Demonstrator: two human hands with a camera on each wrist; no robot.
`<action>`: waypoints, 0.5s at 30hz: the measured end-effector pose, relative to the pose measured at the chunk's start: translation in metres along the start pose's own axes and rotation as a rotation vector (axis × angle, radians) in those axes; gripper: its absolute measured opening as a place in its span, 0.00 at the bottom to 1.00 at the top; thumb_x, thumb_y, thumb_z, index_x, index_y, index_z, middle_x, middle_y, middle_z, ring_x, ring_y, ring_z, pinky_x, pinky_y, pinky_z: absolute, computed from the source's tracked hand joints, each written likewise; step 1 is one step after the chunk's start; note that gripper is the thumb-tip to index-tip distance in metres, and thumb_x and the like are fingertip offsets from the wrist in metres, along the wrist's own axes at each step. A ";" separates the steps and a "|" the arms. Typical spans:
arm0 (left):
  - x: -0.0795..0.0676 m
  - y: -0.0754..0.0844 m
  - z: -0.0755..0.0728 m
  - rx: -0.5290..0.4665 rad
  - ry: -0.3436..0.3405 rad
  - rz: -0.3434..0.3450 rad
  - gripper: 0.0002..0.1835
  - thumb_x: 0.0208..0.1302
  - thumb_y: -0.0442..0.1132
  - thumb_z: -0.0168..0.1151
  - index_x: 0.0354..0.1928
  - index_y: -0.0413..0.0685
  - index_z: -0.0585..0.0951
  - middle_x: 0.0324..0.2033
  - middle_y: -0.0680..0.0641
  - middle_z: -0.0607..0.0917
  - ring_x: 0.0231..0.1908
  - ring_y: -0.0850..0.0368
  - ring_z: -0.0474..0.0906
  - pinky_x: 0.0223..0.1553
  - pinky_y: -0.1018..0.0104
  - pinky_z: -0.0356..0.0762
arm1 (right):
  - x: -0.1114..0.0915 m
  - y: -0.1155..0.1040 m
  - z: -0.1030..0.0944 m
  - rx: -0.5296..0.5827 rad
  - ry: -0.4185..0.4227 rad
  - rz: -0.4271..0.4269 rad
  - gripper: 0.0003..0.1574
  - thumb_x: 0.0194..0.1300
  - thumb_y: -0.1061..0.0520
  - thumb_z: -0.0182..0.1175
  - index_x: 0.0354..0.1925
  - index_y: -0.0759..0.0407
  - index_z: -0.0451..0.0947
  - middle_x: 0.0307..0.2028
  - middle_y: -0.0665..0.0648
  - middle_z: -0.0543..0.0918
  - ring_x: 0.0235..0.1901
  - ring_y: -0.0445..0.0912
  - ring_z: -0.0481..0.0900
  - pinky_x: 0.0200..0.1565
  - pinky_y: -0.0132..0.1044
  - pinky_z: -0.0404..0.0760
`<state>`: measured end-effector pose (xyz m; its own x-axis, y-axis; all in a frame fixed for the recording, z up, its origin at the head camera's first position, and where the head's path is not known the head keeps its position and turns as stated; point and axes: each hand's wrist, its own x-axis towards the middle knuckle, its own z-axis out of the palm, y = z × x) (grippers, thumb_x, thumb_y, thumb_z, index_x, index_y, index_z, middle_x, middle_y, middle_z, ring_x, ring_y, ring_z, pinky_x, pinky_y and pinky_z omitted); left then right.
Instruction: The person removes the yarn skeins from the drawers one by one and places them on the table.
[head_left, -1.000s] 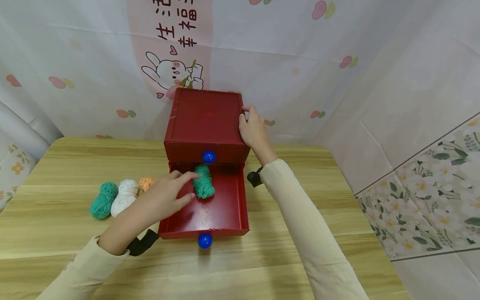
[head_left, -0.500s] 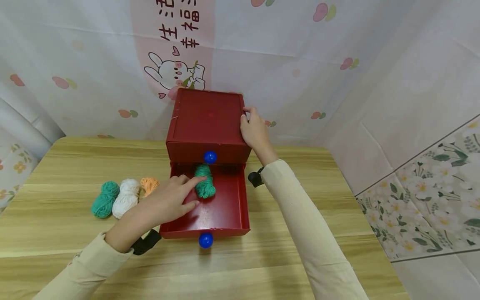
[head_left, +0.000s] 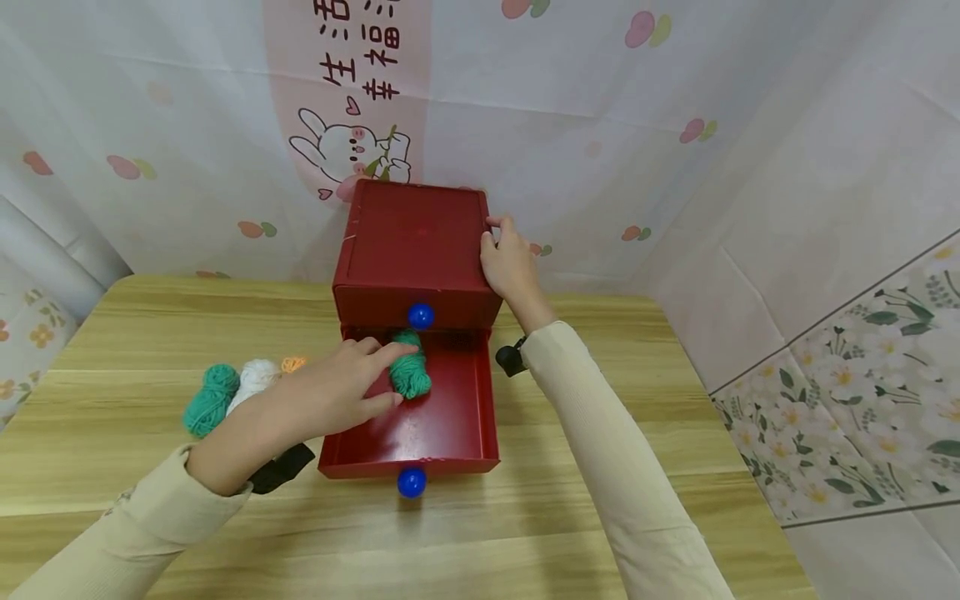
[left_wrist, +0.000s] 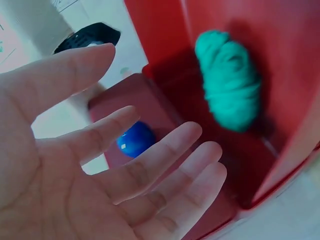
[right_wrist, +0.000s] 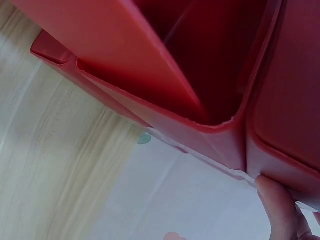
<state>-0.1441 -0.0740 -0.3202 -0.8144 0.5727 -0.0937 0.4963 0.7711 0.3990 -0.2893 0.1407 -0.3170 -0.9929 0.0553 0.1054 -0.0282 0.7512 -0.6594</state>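
Observation:
In the head view, my left hand (head_left: 337, 387) hovers over the pulled-out lower drawer (head_left: 450, 429) of a red drawer box (head_left: 420, 237). Its fingers overlap a green yarn skein (head_left: 411, 375) lying in that drawer. The left wrist view shows this hand's fingers spread and holding nothing, with the skein (left_wrist: 230, 82) apart from them. My right hand (head_left: 513, 262) touches the right edge of the box near its back corner. One digit of the right hand (right_wrist: 280, 205) presses the box's side in the right wrist view; the other fingers are mostly out of sight.
Left of the drawer, a green yarn ball (head_left: 212, 400), a white one (head_left: 255, 379) and an orange one (head_left: 292, 364) lie on the wooden table (head_left: 540, 500); my left arm partly covers them. A blue knob (head_left: 412, 482) sticks out from the drawer front, another (head_left: 421, 316) from the closed upper drawer.
My left hand has moved slightly right, its fingertips now further over the green skein. The left forearm hides more of the white and orange yarn. My right hand stays at the box edge.

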 end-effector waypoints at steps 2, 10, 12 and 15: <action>0.006 0.003 -0.005 0.007 -0.024 -0.004 0.31 0.60 0.47 0.62 0.64 0.50 0.66 0.52 0.35 0.75 0.52 0.38 0.72 0.46 0.46 0.77 | 0.000 0.000 0.000 0.004 -0.002 0.004 0.26 0.73 0.49 0.39 0.66 0.51 0.60 0.49 0.61 0.78 0.46 0.50 0.75 0.49 0.44 0.72; 0.041 0.010 -0.005 0.088 -0.216 -0.076 0.29 0.62 0.47 0.60 0.64 0.47 0.67 0.42 0.40 0.79 0.42 0.47 0.75 0.42 0.56 0.77 | 0.000 0.002 0.001 0.001 -0.001 -0.003 0.26 0.73 0.49 0.39 0.66 0.51 0.59 0.43 0.60 0.78 0.40 0.50 0.75 0.45 0.44 0.73; 0.050 0.009 -0.002 0.108 -0.267 -0.109 0.30 0.62 0.47 0.60 0.64 0.47 0.67 0.42 0.41 0.78 0.41 0.49 0.75 0.41 0.57 0.77 | -0.001 0.001 0.001 -0.002 -0.001 -0.003 0.26 0.73 0.49 0.39 0.66 0.51 0.59 0.41 0.60 0.78 0.39 0.50 0.75 0.44 0.44 0.72; 0.060 0.007 0.004 0.140 -0.327 -0.160 0.32 0.61 0.49 0.60 0.66 0.49 0.65 0.47 0.40 0.77 0.45 0.48 0.74 0.45 0.55 0.77 | -0.001 0.000 0.001 -0.002 -0.003 -0.005 0.26 0.73 0.49 0.39 0.66 0.51 0.59 0.43 0.61 0.78 0.39 0.50 0.75 0.44 0.44 0.72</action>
<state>-0.1879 -0.0331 -0.3270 -0.7571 0.4829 -0.4400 0.4252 0.8756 0.2293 -0.2885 0.1404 -0.3181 -0.9931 0.0495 0.1067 -0.0331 0.7531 -0.6570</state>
